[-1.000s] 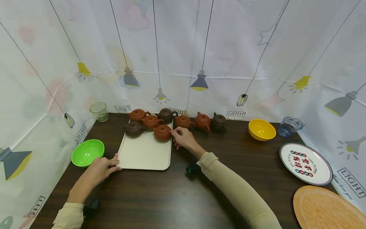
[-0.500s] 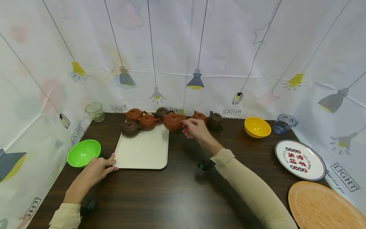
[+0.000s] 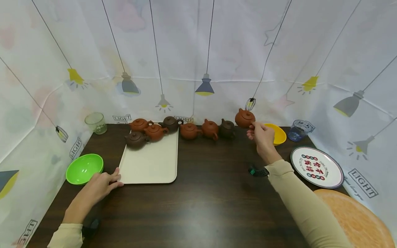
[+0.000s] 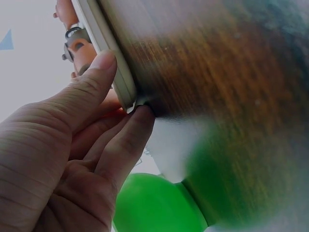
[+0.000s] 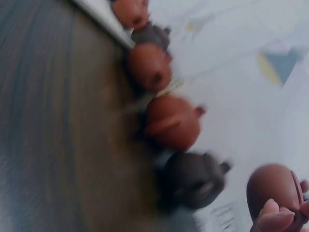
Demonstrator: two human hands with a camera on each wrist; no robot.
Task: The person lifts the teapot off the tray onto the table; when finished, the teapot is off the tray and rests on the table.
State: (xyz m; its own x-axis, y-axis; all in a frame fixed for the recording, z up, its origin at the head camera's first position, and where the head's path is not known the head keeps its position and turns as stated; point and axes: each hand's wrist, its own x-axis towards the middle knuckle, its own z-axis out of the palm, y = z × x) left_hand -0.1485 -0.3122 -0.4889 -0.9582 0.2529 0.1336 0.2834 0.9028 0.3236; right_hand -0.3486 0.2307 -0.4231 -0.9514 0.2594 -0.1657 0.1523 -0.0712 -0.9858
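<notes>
My right hand (image 3: 263, 137) pinches a small reddish-brown teapot (image 3: 244, 118) by its handle, above the table at the back right. In the right wrist view the held teapot (image 5: 270, 188) appears at the lower right, with fingertips on it. At the cream tray's (image 3: 149, 168) near left corner, my left hand (image 3: 96, 189) holds the edge between thumb and fingers, as the left wrist view shows. Several teapots sit at the tray's far end, among them a dark brown teapot (image 3: 136, 139). Right of the tray stand two reddish-brown teapots, one a round teapot (image 3: 210, 128), and a dark teapot (image 3: 227, 128).
Left of the tray are a green bowl (image 3: 84, 168) and a clear glass (image 3: 96, 123). On the right stand a yellow bowl (image 3: 280, 135), partly behind my hand, a blue glass (image 3: 298, 131), a white plate (image 3: 325, 165) and a tan round board (image 3: 363, 217). A patterned curtain borders the table.
My right hand has lifted a reddish-brown teapot off the tray and carried it right, past the row of teapots. My left hand stays at the tray corner while the view shifts slightly.
</notes>
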